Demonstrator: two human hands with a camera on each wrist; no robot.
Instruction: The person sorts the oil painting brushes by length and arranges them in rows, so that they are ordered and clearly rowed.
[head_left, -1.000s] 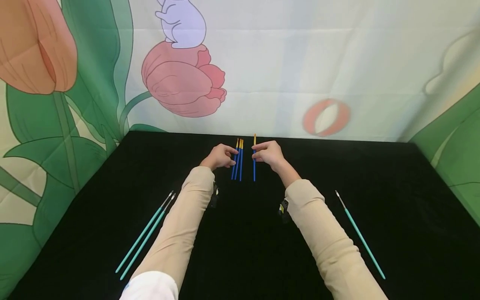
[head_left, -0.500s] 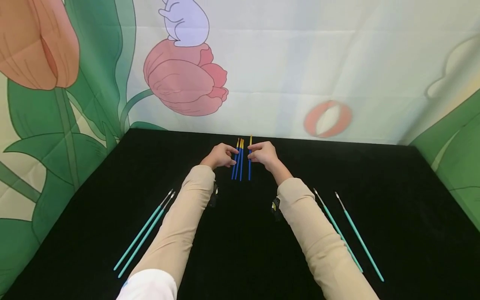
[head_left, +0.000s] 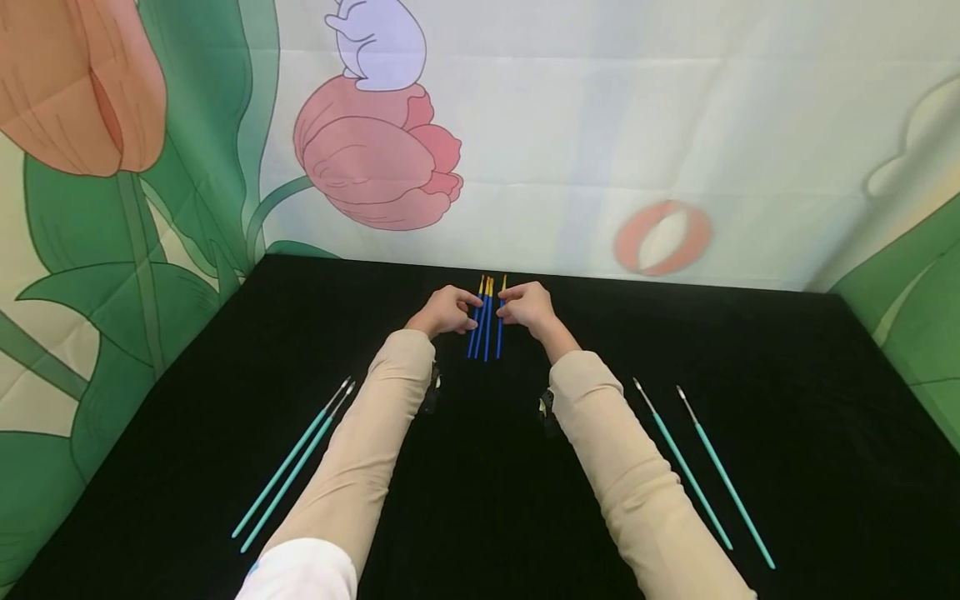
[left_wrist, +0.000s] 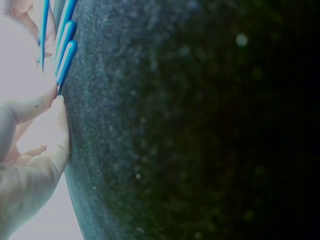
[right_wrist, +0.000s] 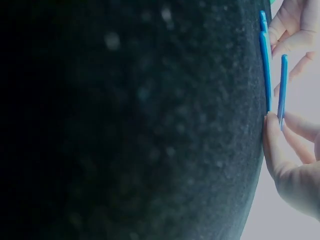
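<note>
Several slim blue paintbrushes with yellow upper ends stand side by side at the far middle of the table in the head view. My left hand (head_left: 447, 311) pinches the leftmost blue paintbrush (head_left: 472, 342) between thumb and forefinger; its handle end (left_wrist: 67, 60) shows above the fingertips in the left wrist view. Close to its right, two more blue paintbrushes (head_left: 487, 333) lie nearly together. My right hand (head_left: 529, 307) pinches another blue paintbrush (head_left: 499, 340), a narrow gap right of the group. In the right wrist view its handle (right_wrist: 283, 90) rises from between the fingers.
Two teal paintbrushes (head_left: 279, 474) lie slanted beside the left forearm, and two more teal paintbrushes (head_left: 735, 496) lie slanted by the right forearm. The black table (head_left: 480, 492) ends at a printed cloth backdrop (head_left: 555, 167) just behind the blue paintbrushes.
My right hand has moved left with its blue paintbrush, bringing it close to the group. The right forearm has uncovered a second teal paintbrush. My left hand has hardly moved.
</note>
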